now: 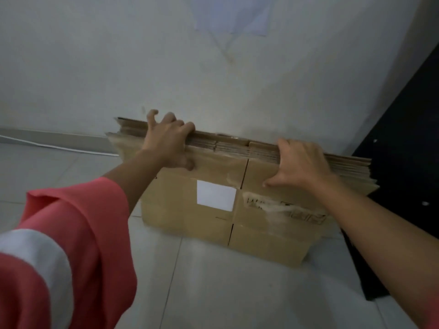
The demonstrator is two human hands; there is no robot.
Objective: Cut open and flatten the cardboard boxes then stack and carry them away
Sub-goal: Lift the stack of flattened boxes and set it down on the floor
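Note:
A stack of several flattened brown cardboard boxes (190,210) stands on edge on the tiled floor, leaning against the white wall. The front sheet carries a white label (216,198) and torn tape with black print at its right. My left hand (166,141) grips the stack's top edge near its left end, fingers hooked over the back and thumb on the front. My right hand (301,162) grips the top edge further right, fingers over the layered edges, thumb spread on the front face.
A black panel (403,143) stands at the right, close to the stack's right end. A white cable (54,146) runs along the skirting at the left. Pale floor tiles (213,293) lie in front of the stack.

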